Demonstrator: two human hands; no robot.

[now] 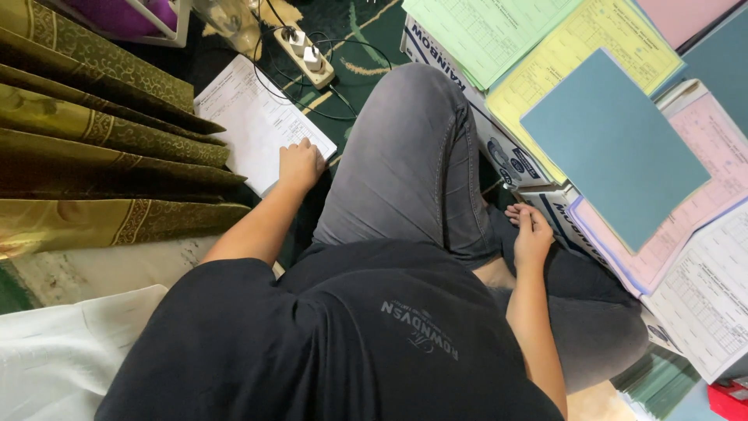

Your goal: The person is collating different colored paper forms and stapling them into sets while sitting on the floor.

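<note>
My left hand rests knuckles up on the near corner of a stack of white printed forms lying on the floor to my left, with its fingers bent over the paper's edge. My right hand lies by my folded leg in grey jeans, its fingers curled against the side of a white cardboard box. Whether anything is in the right hand is hidden. A blue-grey sheet lies on top of the yellow, green and pink forms stacked on the boxes.
Folded gold-patterned cloth is piled at the left, with white fabric below it. A white power strip with plugs and black cables lies on the dark green carpet ahead. More white forms are at the right, and a red object sits in the corner.
</note>
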